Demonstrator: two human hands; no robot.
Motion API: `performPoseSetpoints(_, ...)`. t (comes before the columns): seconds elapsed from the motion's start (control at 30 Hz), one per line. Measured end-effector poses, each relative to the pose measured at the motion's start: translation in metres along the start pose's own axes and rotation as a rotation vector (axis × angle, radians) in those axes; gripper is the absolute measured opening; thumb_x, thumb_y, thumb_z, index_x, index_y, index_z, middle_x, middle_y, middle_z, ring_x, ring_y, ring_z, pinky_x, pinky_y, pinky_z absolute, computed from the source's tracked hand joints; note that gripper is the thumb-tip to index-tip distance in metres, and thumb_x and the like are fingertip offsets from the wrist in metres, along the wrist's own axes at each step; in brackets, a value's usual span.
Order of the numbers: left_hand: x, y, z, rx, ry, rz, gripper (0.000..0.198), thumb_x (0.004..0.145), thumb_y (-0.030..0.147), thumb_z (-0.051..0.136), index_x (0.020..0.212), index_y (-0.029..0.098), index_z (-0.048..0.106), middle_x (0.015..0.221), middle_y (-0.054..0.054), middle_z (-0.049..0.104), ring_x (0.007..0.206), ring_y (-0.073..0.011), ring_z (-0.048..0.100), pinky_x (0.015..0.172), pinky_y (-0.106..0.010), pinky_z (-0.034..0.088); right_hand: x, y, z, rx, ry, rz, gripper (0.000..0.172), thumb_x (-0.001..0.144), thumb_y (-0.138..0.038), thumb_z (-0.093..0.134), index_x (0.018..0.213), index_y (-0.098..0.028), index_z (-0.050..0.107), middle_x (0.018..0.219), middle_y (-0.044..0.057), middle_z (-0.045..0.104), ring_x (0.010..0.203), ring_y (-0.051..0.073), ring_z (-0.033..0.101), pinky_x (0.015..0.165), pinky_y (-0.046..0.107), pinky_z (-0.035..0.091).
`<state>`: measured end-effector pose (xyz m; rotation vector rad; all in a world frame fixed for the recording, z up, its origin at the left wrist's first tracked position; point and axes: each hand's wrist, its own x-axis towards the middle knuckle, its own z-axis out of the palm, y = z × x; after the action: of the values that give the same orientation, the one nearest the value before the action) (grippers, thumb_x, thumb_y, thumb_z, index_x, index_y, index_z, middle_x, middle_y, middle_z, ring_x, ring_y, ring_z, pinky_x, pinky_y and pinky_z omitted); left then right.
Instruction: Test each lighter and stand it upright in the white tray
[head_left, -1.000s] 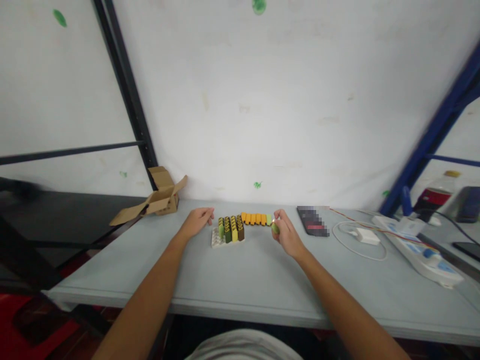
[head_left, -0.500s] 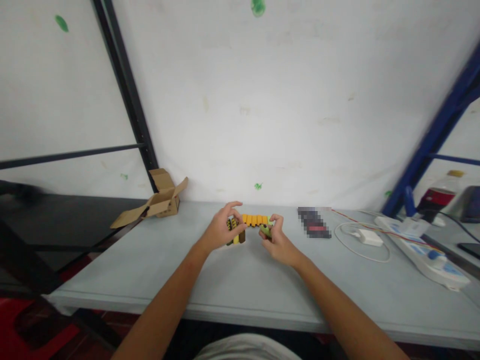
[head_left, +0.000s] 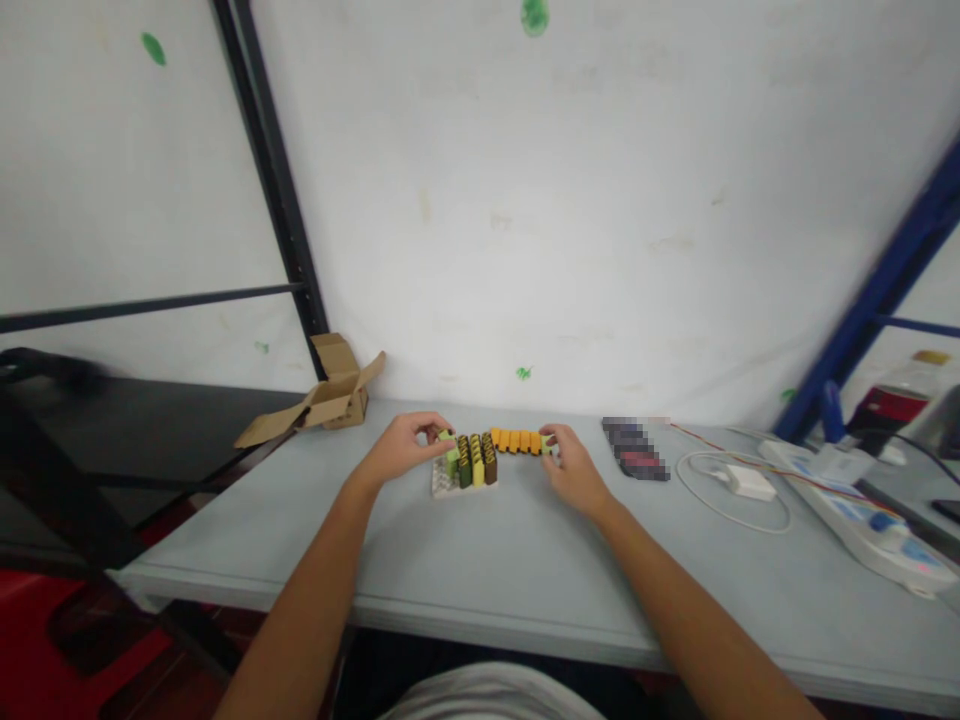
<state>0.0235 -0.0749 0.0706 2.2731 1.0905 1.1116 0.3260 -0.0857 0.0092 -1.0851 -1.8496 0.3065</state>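
Note:
A white studded tray lies on the table and bears upright blocks in rows: dark green, yellow and brown. At the tray's left part, my left hand pinches a light green block between thumb and fingers. Whether that block touches the tray, I cannot tell. Behind and right of the tray runs a row of orange blocks. My right hand has its fingers closed about another light green block at the row's right end.
An opened cardboard box sits at the table's back left. To the right are a blurred-out dark item, a white adapter with looped cable, and a power strip. A bottle stands behind the strip.
My left hand has moved left off the blocks, uncovering the tray, and a light green block now shows in its fingers. My right hand has shifted to the orange row's right end.

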Motion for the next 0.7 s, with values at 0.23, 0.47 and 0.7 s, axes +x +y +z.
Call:
performPoseSetpoints(0.23,-0.007,-0.007,-0.002,-0.003,-0.149,-0.127,0.027,0.074,0.042,0.072,0.080,0.016,0.066,0.064,0.003,0.056,0.062,-0.0133,0.051,0.059,-0.024,0.039,0.003,0.035,0.003,-0.128,-0.079,0.206,0.025,0.075,-0.009,0.051,0.096,-0.014,0.064,0.099,0.010,0.064,0.089,0.020,0.061,0.090,0.039,0.049)
performPoseSetpoints(0.47,-0.005,-0.013,0.009,-0.043,-0.207,-0.188,0.028,0.070,0.038,0.074,0.084,0.018,0.059,0.064,0.004,0.056,0.060,-0.0139,0.052,0.056,-0.024,0.040,0.002,0.044,0.005,-0.214,-0.108,0.030,0.049,0.070,0.000,0.046,0.114,-0.012,0.064,0.130,0.017,0.055,0.122,0.024,0.054,0.108,0.042,0.041)
performPoseSetpoints(0.7,-0.005,-0.013,0.010,-0.020,-0.211,-0.154,0.020,0.074,0.032,0.070,0.082,0.019,0.057,0.064,0.005,0.054,0.060,-0.0129,0.051,0.056,-0.023,0.038,0.001,0.038,-0.006,-0.368,-0.354,-0.055,0.065,0.072,0.007,0.038,0.131,-0.011,0.059,0.140,0.017,0.055,0.131,0.024,0.050,0.113,0.040,0.034)
